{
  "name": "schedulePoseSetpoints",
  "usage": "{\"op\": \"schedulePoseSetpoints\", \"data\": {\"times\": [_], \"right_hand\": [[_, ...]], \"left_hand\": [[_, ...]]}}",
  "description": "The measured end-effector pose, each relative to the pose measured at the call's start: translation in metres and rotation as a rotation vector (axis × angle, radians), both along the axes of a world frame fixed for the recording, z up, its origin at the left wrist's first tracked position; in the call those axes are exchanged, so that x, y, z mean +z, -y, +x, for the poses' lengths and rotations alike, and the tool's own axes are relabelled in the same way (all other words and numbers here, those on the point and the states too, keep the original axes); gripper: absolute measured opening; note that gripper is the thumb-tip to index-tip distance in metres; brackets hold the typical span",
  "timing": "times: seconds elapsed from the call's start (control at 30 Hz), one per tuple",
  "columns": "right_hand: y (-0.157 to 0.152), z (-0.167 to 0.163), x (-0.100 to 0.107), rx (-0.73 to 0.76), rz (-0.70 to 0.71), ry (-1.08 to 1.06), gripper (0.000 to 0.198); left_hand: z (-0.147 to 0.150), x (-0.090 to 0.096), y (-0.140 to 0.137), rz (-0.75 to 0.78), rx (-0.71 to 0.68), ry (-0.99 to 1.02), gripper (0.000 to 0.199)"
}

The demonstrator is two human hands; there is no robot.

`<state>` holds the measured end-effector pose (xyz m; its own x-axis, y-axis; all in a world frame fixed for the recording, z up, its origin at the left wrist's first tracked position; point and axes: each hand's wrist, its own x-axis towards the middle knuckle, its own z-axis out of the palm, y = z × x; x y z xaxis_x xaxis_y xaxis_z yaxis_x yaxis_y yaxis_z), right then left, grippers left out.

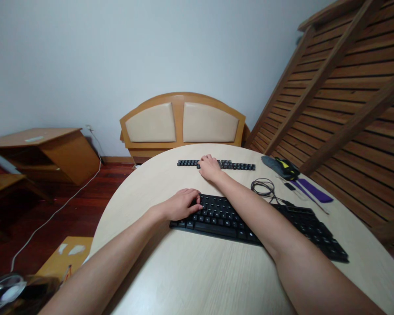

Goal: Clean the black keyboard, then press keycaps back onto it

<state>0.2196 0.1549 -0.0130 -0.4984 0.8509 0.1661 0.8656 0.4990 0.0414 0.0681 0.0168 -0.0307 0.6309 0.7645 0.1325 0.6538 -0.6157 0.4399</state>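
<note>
A black keyboard [213, 229] lies across the round table, with bare, keyless patches among its upper rows. My left hand [183, 204] rests on its left end, thumb and bent fingers apart over the keys, holding nothing that I can see. Beyond the keyboard, loose black keycaps [243, 166] stand in rows. My right hand [210, 168] reaches over the keyboard to these rows, its fingers bent down around a keycap near their middle. The fingers partly cover that keycap. My right forearm hides part of the keyboard.
A coiled black cable [263, 187] lies behind the keyboard. At the table's right edge are a grey and yellow-black item [284, 168], a purple strip [315, 191] and a thin rod [310, 199]. A headboard [180, 100] stands behind the table [144, 183]; wooden slats [341, 100] lean on the right.
</note>
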Motion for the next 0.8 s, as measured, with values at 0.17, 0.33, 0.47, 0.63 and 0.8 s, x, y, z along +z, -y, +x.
{"op": "schedulePoseSetpoints", "data": {"times": [0.17,0.33,0.47,0.63,0.8], "right_hand": [[0.000,-0.006,-0.002,0.048,0.018,-0.012,0.032],[0.016,-0.001,0.001,0.110,-0.047,-0.040,0.027],[0.039,0.022,0.014,0.146,-0.164,-0.109,0.025],[0.074,0.062,0.030,0.241,-0.336,-0.231,0.026],[0.109,0.082,0.025,0.295,-0.531,-0.352,0.023]], "left_hand": [[0.000,0.001,0.000,-0.006,0.001,-0.009,0.014],[-0.001,-0.001,0.000,0.001,0.000,-0.008,0.015],[-0.001,-0.003,-0.001,0.000,0.004,-0.014,0.017],[-0.002,-0.004,-0.003,0.010,-0.017,-0.013,0.018],[-0.001,-0.002,-0.002,-0.010,-0.012,-0.001,0.016]]}}
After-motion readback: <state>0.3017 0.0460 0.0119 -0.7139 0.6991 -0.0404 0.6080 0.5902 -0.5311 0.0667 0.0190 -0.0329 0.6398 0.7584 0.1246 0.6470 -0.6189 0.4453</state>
